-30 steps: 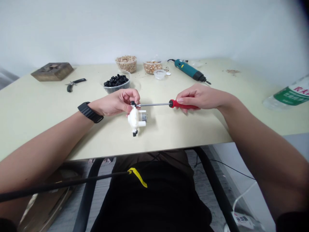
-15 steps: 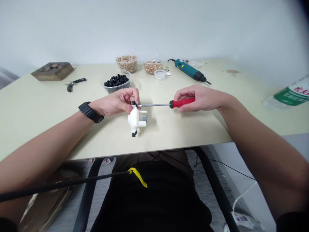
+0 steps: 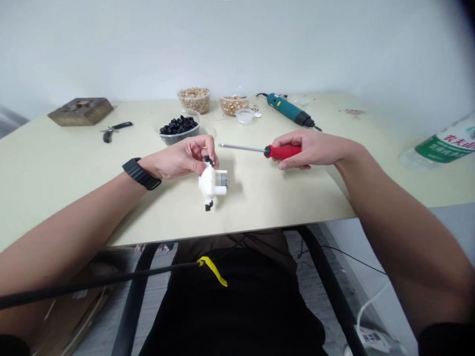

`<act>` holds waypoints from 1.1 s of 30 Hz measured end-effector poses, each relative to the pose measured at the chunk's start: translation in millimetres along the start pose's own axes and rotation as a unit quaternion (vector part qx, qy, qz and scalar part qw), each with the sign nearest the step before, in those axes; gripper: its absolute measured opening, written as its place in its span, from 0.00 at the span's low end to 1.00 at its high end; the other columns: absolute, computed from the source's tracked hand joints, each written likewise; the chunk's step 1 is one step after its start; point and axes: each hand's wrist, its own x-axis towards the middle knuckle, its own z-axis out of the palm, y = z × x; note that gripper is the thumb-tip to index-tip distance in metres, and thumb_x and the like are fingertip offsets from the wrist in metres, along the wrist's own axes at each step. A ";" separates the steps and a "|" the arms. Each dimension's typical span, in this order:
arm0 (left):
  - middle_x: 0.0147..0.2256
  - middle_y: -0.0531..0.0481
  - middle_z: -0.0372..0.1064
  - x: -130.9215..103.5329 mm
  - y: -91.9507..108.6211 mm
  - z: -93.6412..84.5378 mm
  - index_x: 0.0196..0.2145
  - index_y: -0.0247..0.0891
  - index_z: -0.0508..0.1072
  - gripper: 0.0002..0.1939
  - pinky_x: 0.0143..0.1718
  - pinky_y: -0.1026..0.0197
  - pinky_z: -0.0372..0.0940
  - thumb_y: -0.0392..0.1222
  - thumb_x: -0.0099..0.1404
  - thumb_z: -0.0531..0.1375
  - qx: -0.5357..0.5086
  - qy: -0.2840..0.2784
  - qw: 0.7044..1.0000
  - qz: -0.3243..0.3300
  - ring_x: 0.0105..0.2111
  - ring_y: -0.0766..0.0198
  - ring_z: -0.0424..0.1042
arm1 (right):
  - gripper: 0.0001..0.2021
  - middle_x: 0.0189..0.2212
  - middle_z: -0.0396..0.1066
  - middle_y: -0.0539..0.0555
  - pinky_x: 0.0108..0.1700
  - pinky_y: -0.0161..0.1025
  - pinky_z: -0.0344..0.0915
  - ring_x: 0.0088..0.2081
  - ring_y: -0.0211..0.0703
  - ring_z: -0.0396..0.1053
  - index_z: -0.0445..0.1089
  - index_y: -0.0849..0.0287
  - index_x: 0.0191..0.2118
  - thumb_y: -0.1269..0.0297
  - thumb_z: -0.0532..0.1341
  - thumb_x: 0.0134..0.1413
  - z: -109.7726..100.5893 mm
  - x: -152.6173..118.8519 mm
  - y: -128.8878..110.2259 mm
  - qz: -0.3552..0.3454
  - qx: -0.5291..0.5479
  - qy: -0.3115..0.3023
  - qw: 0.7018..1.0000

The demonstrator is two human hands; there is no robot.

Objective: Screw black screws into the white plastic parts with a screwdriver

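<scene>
Pinched by its upper end in my left hand (image 3: 189, 157) is a white plastic part with a small motor (image 3: 207, 184), held above the table. It has black pieces at its top and bottom ends, and white stubs and a grey metal motor body face right. My right hand (image 3: 302, 150) is closed round the red handle of a screwdriver (image 3: 285, 152). The screwdriver's metal shaft points left, its tip apart from the white part and a little above its upper black piece. A clear bowl of small black pieces (image 3: 179, 126) stands just beyond my left hand.
At the back stand two tubs of small tan pieces, one left (image 3: 193, 100) and one right (image 3: 233, 105), with a small clear lid (image 3: 245, 116). A teal power tool (image 3: 289, 110) lies right of them. Pliers (image 3: 116, 129), a brown block (image 3: 80, 111) and a bottle (image 3: 441, 143) flank the table.
The screwdriver tip has come off the upper black piece; my right hand has lifted it slightly up and to the right. My left hand keeps its grip on the white part.
</scene>
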 end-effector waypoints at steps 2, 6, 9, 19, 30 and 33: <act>0.37 0.46 0.89 0.5 -1.6 0.6 0.38 0.38 0.80 0.26 0.34 0.65 0.80 0.47 0.57 0.91 -0.005 0.016 1.000 0.013 0.33 0.62 0.87 | 0.23 0.32 0.79 0.47 0.22 0.37 0.67 0.24 0.37 0.70 0.87 0.51 0.46 0.44 0.89 0.54 9.1 3.5 -2.3 0.000 0.049 0.021 0.999; 0.39 0.46 0.89 3.6 -8.3 5.7 0.39 0.38 0.81 0.27 0.34 0.65 0.77 0.48 0.57 0.91 -0.018 0.043 0.998 0.038 0.31 0.64 0.85 | 0.30 0.32 0.79 0.47 0.18 0.37 0.59 0.21 0.34 0.64 0.85 0.52 0.53 0.42 0.90 0.53 46.6 18.3 -15.0 -0.021 0.203 0.004 0.979; 0.39 0.48 0.89 7.8 -15.4 13.4 0.41 0.39 0.81 0.26 0.37 0.64 0.78 0.47 0.59 0.90 -0.031 0.055 0.997 0.044 0.33 0.64 0.85 | 0.30 0.32 0.79 0.46 0.16 0.36 0.57 0.19 0.32 0.62 0.84 0.53 0.52 0.45 0.91 0.51 70.3 27.9 -21.2 -0.048 0.260 0.016 0.964; 0.34 0.56 0.83 16.4 -26.8 34.8 0.47 0.40 0.83 0.22 0.40 0.66 0.77 0.42 0.64 0.88 -0.068 0.132 0.988 0.052 0.33 0.68 0.81 | 0.29 0.24 0.73 0.43 0.20 0.39 0.56 0.21 0.36 0.63 0.83 0.54 0.46 0.45 0.91 0.48 70.6 26.8 -23.6 -0.046 0.224 0.068 0.971; 0.46 0.51 0.81 18.4 -17.8 98.8 0.51 0.42 0.77 0.32 0.42 0.58 0.79 0.49 0.61 0.89 -0.124 0.192 0.974 0.003 0.41 0.61 0.82 | 0.33 0.31 0.78 0.47 0.22 0.43 0.58 0.23 0.39 0.65 0.81 0.52 0.49 0.42 0.91 0.45 79.4 34.1 -27.9 -0.050 0.210 0.134 0.967; 0.42 0.54 0.78 17.5 -13.0 98.8 0.49 0.43 0.72 0.32 0.35 0.60 0.74 0.41 0.59 0.87 -0.109 0.249 0.962 0.016 0.35 0.65 0.78 | 0.35 0.34 0.80 0.49 0.22 0.44 0.61 0.23 0.41 0.66 0.80 0.50 0.52 0.36 0.89 0.49 73.0 32.7 -21.0 -0.057 0.196 0.167 0.965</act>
